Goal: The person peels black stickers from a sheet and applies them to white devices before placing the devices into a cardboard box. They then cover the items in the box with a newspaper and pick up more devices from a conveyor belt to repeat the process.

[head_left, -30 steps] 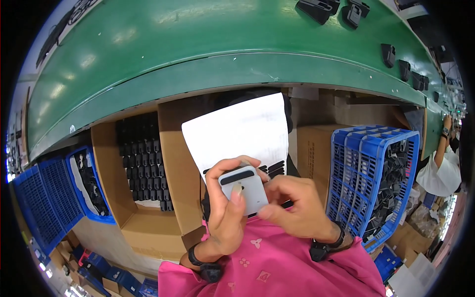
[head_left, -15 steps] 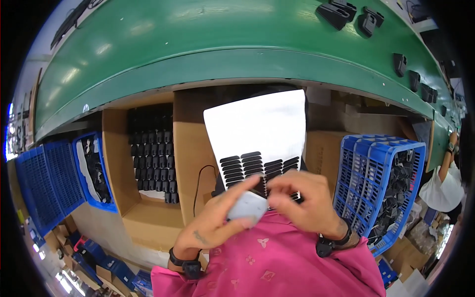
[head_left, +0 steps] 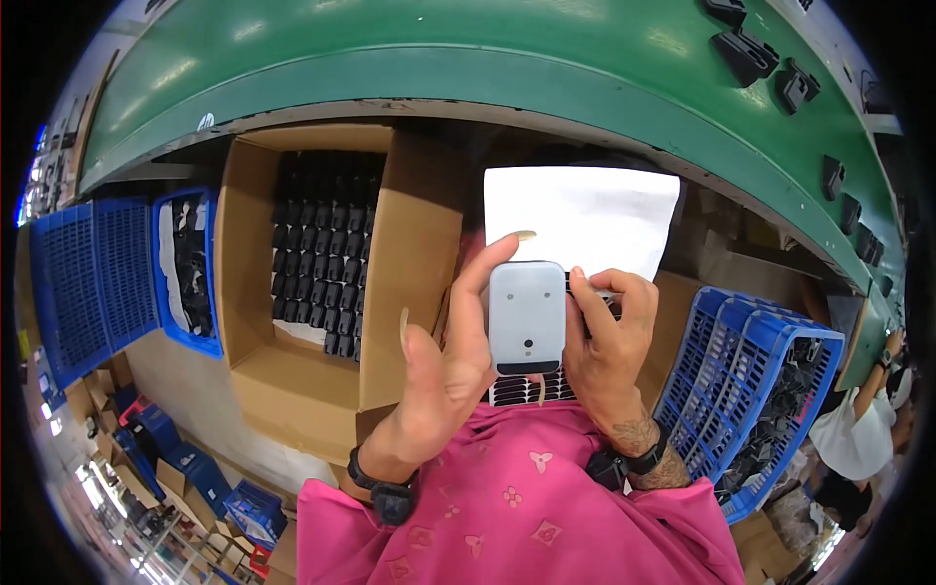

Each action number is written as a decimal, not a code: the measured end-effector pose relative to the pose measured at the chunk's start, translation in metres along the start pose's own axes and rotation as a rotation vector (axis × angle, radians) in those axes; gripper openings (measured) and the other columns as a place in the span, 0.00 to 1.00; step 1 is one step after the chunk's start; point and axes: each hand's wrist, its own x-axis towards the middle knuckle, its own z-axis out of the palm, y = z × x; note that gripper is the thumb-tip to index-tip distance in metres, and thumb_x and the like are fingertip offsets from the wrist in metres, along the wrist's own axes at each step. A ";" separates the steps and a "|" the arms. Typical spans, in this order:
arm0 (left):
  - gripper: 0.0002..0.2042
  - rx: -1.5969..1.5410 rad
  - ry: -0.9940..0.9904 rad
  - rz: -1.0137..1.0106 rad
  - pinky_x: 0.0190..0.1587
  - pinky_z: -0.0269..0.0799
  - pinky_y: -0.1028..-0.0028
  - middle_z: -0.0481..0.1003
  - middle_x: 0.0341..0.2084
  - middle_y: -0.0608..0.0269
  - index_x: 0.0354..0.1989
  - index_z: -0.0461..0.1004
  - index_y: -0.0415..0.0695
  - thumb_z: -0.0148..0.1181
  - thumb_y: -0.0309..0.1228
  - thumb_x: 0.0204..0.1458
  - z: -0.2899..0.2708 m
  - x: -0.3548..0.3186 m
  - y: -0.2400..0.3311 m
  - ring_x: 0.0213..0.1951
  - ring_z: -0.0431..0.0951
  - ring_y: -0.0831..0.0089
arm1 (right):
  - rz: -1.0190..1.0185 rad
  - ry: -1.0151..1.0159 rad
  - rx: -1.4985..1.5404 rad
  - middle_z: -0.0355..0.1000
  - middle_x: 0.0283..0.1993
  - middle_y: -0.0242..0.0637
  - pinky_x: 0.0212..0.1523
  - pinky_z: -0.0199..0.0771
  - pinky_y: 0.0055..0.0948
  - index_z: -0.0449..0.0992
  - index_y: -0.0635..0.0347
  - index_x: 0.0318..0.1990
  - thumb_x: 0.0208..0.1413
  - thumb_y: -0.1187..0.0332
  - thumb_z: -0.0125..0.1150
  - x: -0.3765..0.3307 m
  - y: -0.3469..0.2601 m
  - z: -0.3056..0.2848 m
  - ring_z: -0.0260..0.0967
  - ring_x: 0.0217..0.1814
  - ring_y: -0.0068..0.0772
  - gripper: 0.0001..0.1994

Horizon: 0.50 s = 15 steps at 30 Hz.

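A light-grey rounded rectangular plastic housing [head_left: 527, 317] with small holes and a black strip at its lower end is upright between my hands. My left hand [head_left: 444, 375] bears against its left side, with thumb and index finger spread clear of it; its other fingers are hidden behind the housing. My right hand [head_left: 612, 341] grips the right edge. One fingertip shows below the housing, but I cannot tell whose. Behind lies a white sheet [head_left: 585, 210] on my lap, bearing rows of black oval stickers [head_left: 512, 390], partly covered by the housing and hands.
An open cardboard box [head_left: 292, 390] with rows of black parts [head_left: 327, 244] stands left. Blue crates [head_left: 185, 341] [head_left: 682, 390] stand farther left and at right. Across the front runs a green bench [head_left: 439, 68] with black parts [head_left: 746, 56]. A person's arm [head_left: 873, 380] shows far right.
The housing has come up and turned upright from its tilt. My left thumb and index finger have spread off it, and my right hand has taken its right edge. The view has shifted.
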 end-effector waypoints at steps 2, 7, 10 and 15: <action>0.52 0.004 -0.036 -0.008 0.51 0.64 0.67 0.59 0.56 0.59 0.68 0.36 0.44 0.19 0.76 0.44 -0.004 0.000 0.000 0.51 0.67 0.66 | 0.030 -0.009 0.051 0.65 0.35 0.38 0.38 0.64 0.36 0.76 0.64 0.38 0.42 0.79 0.65 0.000 -0.003 0.002 0.62 0.40 0.40 0.12; 0.52 -0.011 -0.096 -0.042 0.50 0.65 0.67 0.58 0.56 0.61 0.68 0.36 0.43 0.16 0.76 0.43 -0.007 0.000 0.002 0.51 0.66 0.66 | 0.087 0.003 0.106 0.65 0.35 0.38 0.37 0.64 0.34 0.73 0.63 0.32 0.42 0.80 0.64 0.003 -0.005 0.002 0.63 0.40 0.41 0.09; 0.49 -0.094 -0.093 -0.037 0.49 0.65 0.69 0.61 0.53 0.57 0.67 0.37 0.44 0.28 0.73 0.47 -0.010 0.001 0.000 0.50 0.68 0.65 | 0.161 -0.059 0.212 0.65 0.35 0.38 0.38 0.64 0.31 0.71 0.63 0.31 0.44 0.81 0.62 0.004 -0.008 -0.007 0.63 0.40 0.38 0.07; 0.32 0.117 -0.043 0.006 0.42 0.69 0.74 0.66 0.47 0.49 0.63 0.50 0.38 0.55 0.39 0.53 -0.019 0.005 -0.001 0.40 0.74 0.69 | 0.538 -0.102 0.825 0.66 0.38 0.35 0.44 0.63 0.19 0.70 0.67 0.32 0.51 0.82 0.57 0.012 -0.006 -0.037 0.64 0.40 0.22 0.03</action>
